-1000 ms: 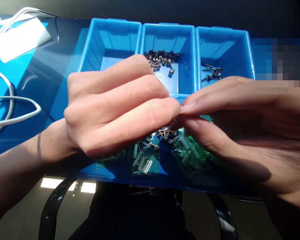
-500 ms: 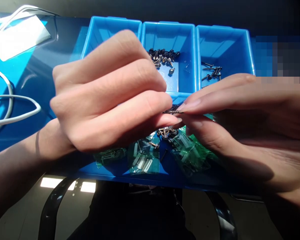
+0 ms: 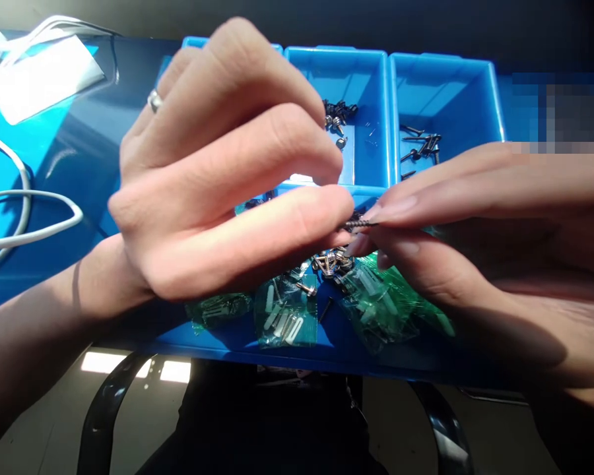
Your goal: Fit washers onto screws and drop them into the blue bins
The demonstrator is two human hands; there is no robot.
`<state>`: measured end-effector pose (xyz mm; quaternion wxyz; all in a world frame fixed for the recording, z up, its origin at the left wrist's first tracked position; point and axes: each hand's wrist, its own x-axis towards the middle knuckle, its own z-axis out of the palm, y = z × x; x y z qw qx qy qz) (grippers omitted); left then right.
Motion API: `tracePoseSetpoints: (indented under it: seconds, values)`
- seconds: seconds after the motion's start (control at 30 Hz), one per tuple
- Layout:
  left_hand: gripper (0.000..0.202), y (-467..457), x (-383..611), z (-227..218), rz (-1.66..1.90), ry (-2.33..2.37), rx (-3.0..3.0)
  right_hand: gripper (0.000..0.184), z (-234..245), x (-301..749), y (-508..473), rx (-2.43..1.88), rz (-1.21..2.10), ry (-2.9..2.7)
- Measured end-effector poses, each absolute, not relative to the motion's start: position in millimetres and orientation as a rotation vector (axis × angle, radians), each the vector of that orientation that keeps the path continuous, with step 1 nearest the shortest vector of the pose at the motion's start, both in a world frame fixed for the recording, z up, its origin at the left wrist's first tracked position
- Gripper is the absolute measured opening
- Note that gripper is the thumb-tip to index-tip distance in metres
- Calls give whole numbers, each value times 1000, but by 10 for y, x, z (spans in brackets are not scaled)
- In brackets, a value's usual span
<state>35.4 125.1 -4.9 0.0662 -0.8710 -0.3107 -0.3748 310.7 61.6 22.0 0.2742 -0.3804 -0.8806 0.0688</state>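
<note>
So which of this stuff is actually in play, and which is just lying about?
In play:
- left hand
- right hand
- dark screw pinched between both
- loose screw pile
- green bags
- blue bins

Lying about:
- white cable
- white paper

Three blue bins stand in a row along the far edge of the blue table. The middle one holds dark round-headed screws, the right one long thin screws. White cables and a white sheet lie at the left edge.
</note>
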Motion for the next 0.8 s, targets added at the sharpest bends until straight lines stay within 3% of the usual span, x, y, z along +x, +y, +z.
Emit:
tracePoseSetpoints:
  seconds: [0.1,0.2,0.27,0.37,0.67,0.8]
  values:
    - [35,1242,352,-92,-1230,-536,-2507,63,153,3140,684,-960,143,-2390]
    - [39,1211,350,-86,-1190,-570,-2610,62,184,3143,678,-959,169,-2396]
    - [40,1184,344,-65,-1198,-606,-2618,50,241,3125,641,-999,232,-2364]
    - [38,1153,322,-35,-1184,-615,-2642,17,305,3069,590,-1120,382,-2173]
    - [35,1155,272,19,-1104,-594,-2660,10,227,3034,589,-1152,539,-1982]
    - [32,1128,299,29,-1093,-845,-2719,6,260,3062,590,-1209,529,-1979]
